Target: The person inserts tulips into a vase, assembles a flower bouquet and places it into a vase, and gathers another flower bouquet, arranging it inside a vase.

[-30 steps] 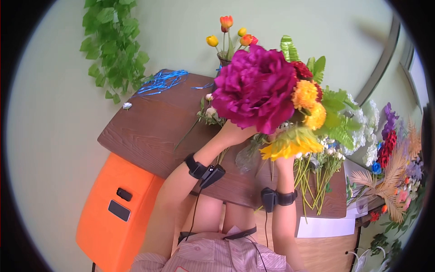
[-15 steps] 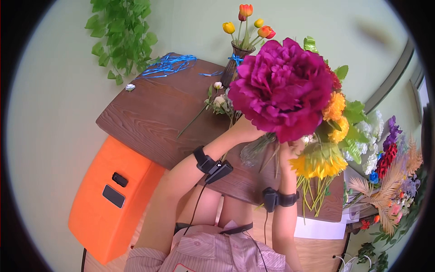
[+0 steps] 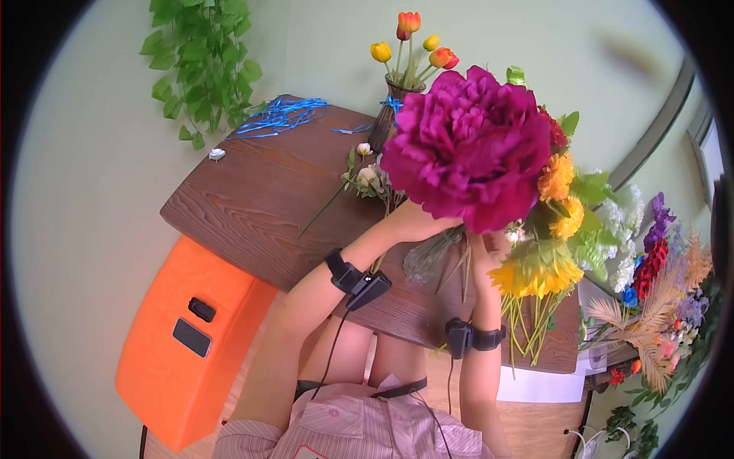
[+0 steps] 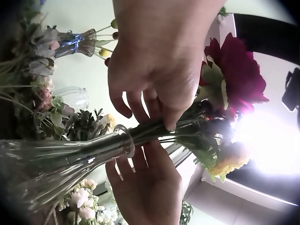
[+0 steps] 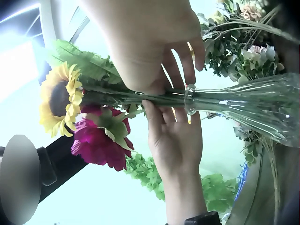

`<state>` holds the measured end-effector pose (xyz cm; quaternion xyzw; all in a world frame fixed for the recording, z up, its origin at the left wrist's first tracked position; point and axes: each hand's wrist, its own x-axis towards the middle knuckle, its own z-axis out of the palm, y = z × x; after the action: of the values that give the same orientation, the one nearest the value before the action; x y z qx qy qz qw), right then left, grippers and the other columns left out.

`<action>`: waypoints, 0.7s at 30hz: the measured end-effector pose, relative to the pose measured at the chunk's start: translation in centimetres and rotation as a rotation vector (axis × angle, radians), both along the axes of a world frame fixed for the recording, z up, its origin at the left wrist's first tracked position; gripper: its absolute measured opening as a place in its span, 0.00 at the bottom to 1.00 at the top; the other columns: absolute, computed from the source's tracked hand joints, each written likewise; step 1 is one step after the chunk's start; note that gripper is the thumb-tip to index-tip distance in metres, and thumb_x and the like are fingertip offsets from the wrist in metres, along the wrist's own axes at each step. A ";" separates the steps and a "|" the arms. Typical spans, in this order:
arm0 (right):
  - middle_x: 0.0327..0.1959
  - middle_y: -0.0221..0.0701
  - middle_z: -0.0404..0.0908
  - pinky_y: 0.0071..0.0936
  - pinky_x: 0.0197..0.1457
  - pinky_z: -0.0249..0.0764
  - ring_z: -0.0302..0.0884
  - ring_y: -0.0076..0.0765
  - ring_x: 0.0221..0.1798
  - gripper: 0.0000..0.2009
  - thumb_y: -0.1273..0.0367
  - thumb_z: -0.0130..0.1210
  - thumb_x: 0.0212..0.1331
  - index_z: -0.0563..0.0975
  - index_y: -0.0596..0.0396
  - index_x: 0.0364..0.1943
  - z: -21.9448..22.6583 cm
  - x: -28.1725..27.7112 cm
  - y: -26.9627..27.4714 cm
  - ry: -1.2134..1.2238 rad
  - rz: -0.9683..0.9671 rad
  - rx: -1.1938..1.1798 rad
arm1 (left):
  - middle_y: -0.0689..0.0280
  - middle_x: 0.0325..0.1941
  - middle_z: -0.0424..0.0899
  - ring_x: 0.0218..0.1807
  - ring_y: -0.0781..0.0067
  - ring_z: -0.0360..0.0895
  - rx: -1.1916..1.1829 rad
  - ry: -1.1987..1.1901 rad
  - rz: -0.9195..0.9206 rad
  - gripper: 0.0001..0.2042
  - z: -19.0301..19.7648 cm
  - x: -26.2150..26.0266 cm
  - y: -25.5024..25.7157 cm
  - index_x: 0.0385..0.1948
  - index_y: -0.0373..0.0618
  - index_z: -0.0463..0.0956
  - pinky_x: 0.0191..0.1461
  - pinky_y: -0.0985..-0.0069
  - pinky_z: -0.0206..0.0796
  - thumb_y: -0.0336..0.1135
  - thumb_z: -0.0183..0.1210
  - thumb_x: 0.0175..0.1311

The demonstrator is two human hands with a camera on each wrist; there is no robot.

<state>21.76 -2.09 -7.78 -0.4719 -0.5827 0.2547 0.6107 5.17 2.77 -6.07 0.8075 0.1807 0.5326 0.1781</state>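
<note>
A tall clear glass vase (image 4: 70, 157) holds the stems of a bouquet with a large magenta bloom (image 3: 470, 149), a sunflower (image 5: 59, 97) and orange flowers (image 3: 560, 183). Just above the vase rim (image 5: 190, 99), my left hand (image 4: 154, 61) grips the stem bundle (image 4: 152, 130), its thumb lying on the stems. From the other side my right hand (image 5: 152, 47) holds the same bundle, thumb against it and fingers spread behind. In the head view the bloom partly covers my left hand (image 3: 420, 222) and the bouquet hides part of my right hand (image 3: 489, 249).
On the brown table (image 3: 252, 195) are blue ribbons (image 3: 283, 118), a tulip vase (image 3: 384, 126), pale roses (image 3: 368, 176) and green stems (image 3: 527, 329) at the right. An orange seat (image 3: 168, 375) carries a phone (image 3: 192, 337). More flowers (image 3: 650, 264) stand far right.
The head view has shifted slightly. The bouquet has swung to the right, its sunflower lower than a second ago; both hands keep their hold on the stems.
</note>
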 end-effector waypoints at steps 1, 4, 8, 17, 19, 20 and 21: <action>0.35 0.26 0.76 0.20 0.41 0.65 0.70 0.21 0.36 0.09 0.75 0.54 0.52 0.74 0.62 0.38 0.4 -0.1 -0.1 -0.059 0.016 0.037 | 0.61 0.46 0.74 0.48 0.62 0.70 -0.149 0.025 -0.012 0.18 0.7 -0.1 -0.5 0.45 0.43 0.70 0.52 0.69 0.60 0.41 0.56 0.54; 0.41 0.29 0.75 0.23 0.44 0.65 0.70 0.24 0.41 0.13 0.74 0.54 0.52 0.71 0.62 0.42 0.4 0.0 0.3 -0.060 0.012 0.168 | 0.61 0.46 0.75 0.47 0.64 0.71 -0.091 -0.040 -0.041 0.19 0.1 -0.1 0.0 0.44 0.41 0.70 0.51 0.70 0.61 0.42 0.57 0.54; 0.44 0.32 0.72 0.25 0.50 0.63 0.69 0.28 0.46 0.18 0.73 0.56 0.50 0.69 0.61 0.46 0.2 -0.1 0.7 0.080 0.112 0.223 | 0.61 0.47 0.75 0.48 0.65 0.71 -0.080 -0.069 -0.098 0.19 0.1 -0.1 0.2 0.44 0.41 0.71 0.52 0.71 0.60 0.40 0.58 0.53; 0.43 0.33 0.72 0.26 0.50 0.64 0.69 0.30 0.46 0.18 0.72 0.57 0.47 0.69 0.60 0.44 2.6 -1.4 -1.2 -0.415 -0.184 -0.053 | 0.61 0.49 0.73 0.51 0.64 0.69 0.121 0.036 0.118 0.20 -1.4 -0.5 2.1 0.45 0.43 0.71 0.55 0.69 0.58 0.39 0.60 0.51; 0.42 0.34 0.72 0.26 0.50 0.64 0.69 0.30 0.46 0.18 0.72 0.57 0.47 0.69 0.60 0.44 2.8 -1.7 -1.6 -0.514 -0.246 -0.127 | 0.61 0.50 0.72 0.52 0.62 0.68 -0.157 0.042 -0.046 0.20 -0.9 -0.5 2.2 0.47 0.44 0.70 0.56 0.69 0.58 0.38 0.59 0.52; 0.42 0.34 0.72 0.26 0.50 0.64 0.69 0.30 0.46 0.18 0.72 0.57 0.47 0.69 0.60 0.44 2.8 -1.7 -1.8 -0.561 -0.277 -0.165 | 0.61 0.50 0.72 0.52 0.62 0.68 -0.151 0.052 -0.052 0.20 -1.0 -0.6 2.2 0.47 0.44 0.70 0.56 0.69 0.58 0.38 0.59 0.52; 0.42 0.34 0.72 0.26 0.50 0.64 0.69 0.31 0.46 0.18 0.72 0.58 0.46 0.69 0.60 0.44 2.8 -1.6 -1.9 -0.608 -0.307 -0.204 | 0.61 0.51 0.71 0.53 0.63 0.67 0.066 0.123 0.090 0.20 -1.2 -0.8 2.2 0.48 0.45 0.69 0.56 0.69 0.58 0.37 0.57 0.52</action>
<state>20.18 -4.03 -4.98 -0.6668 -0.6315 0.0648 0.3903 4.40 4.95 -7.30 0.8351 0.2097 0.4952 0.1159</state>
